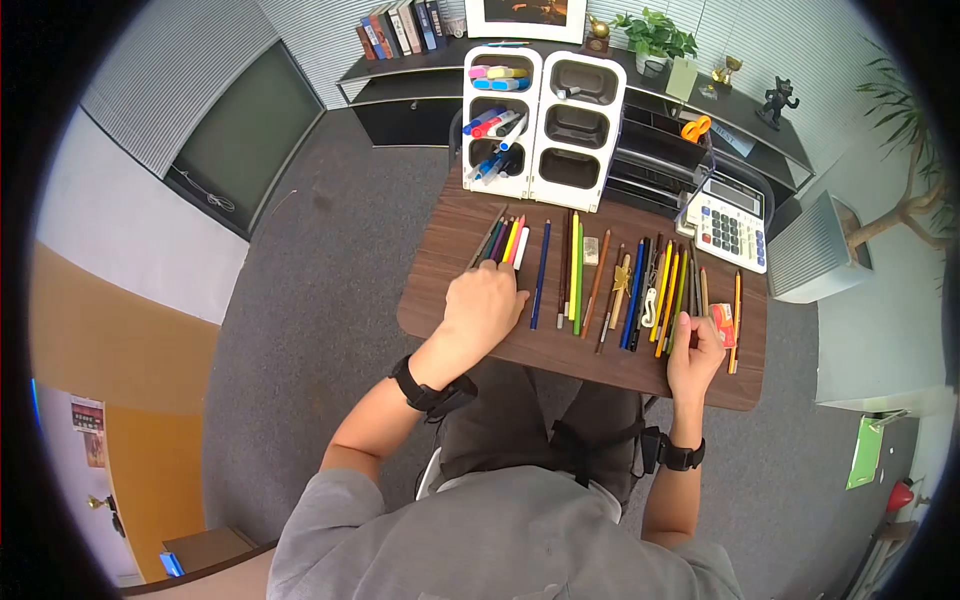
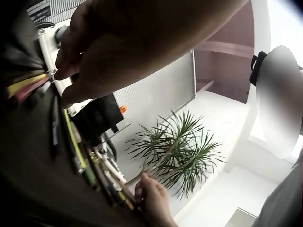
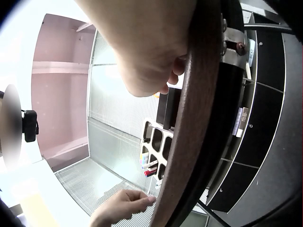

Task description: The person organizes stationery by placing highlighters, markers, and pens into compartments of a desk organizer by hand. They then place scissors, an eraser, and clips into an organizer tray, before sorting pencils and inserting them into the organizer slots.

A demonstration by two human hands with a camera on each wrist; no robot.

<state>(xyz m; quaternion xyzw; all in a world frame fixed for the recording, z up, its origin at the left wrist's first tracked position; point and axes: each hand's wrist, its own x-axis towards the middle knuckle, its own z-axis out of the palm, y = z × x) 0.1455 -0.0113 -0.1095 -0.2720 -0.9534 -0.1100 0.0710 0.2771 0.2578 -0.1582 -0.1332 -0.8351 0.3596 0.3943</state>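
In the head view my left hand [image 1: 482, 302] rests over the lower ends of a bundle on the table's left side: dark pencils, a yellow pencil [image 1: 512, 240] and a white-bodied pen [image 1: 521, 248]. Its fingertips are hidden there; in the left wrist view its bent fingers [image 2: 64, 71] and thumb stand apart close to the bundle. To its right lies a dark blue pencil [image 1: 541, 275]. My right hand [image 1: 695, 355] rests loosely curled near the front edge, thumb beside a green pencil [image 1: 681, 285], fingers next to a red-and-white box [image 1: 723, 325].
Between the hands lie several colored pencils [image 1: 577, 275], an eraser [image 1: 591, 250], a gold bow clip [image 1: 622, 278] and a white clip-like item [image 1: 650, 307]. Behind them stand a white organizer [image 1: 535, 130] with markers, a black holder with orange scissors [image 1: 696, 128] and a calculator [image 1: 730, 222].
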